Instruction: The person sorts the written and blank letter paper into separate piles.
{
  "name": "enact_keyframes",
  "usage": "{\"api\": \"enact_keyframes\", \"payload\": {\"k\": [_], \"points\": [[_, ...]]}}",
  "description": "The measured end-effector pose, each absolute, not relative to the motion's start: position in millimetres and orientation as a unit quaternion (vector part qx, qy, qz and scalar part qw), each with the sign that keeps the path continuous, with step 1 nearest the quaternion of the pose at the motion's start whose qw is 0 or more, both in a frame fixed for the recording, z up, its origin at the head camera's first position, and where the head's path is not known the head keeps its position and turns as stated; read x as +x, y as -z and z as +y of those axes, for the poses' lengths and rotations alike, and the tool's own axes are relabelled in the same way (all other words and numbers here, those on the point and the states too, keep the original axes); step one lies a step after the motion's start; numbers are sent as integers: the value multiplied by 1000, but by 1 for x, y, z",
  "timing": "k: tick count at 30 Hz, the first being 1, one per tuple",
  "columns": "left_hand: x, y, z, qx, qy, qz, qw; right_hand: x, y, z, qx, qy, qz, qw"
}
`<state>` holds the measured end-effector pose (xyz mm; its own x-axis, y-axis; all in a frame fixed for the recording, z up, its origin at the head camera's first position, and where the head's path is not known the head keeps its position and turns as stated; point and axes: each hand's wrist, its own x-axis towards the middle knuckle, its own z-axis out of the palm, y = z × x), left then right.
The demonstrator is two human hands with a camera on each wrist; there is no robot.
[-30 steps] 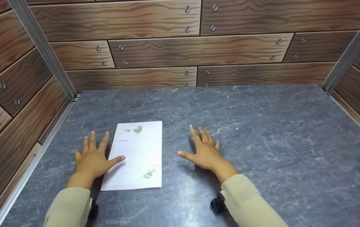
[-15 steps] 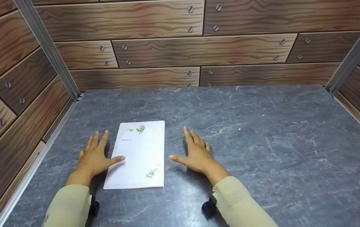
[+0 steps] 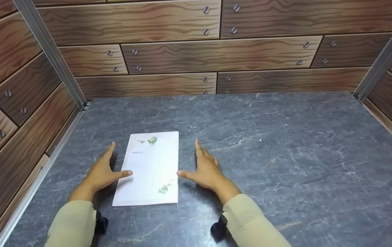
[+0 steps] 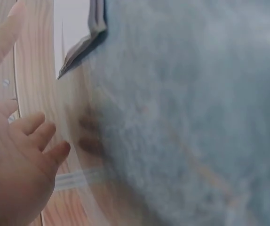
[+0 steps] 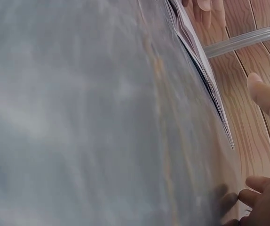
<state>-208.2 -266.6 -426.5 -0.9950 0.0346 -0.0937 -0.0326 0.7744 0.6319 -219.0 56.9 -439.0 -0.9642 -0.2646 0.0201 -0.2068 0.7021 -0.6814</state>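
A white paper booklet (image 3: pixel 153 168) with small green leaf prints lies flat on the dark marbled table, left of centre in the head view. My left hand (image 3: pixel 101 173) is at its left side, thumb stretched over the cover and fingers spread apart. On the other side, my right hand (image 3: pixel 208 173) has its thumb tip right at the booklet's right edge, its fingers extended away from me. Layered page edges of the booklet (image 5: pixel 203 70) show in the right wrist view. Neither hand grips anything.
Wood-print panels (image 3: pixel 168 56) rise behind the table (image 3: pixel 302 154) and on both sides, with grey metal posts (image 3: pixel 50 51) at the corners. A black wrist device (image 3: pixel 219 228) sits under the right cuff, and a similar one (image 3: pixel 101 223) under the left.
My right hand has moved left, bringing its thumb to the booklet's edge. My left hand has turned more on its side at the booklet's left. The booklet stays where it was.
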Motion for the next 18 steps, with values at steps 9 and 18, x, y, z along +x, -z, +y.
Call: {"api": "enact_keyframes", "payload": {"k": [9,18], "points": [[-207,428,-270,19,-397,917,40,-215,441,43,-137,391,909,41],[-207,434,-272,46,-438,897,34,-210,444,32,-157,420,893,33]]}}
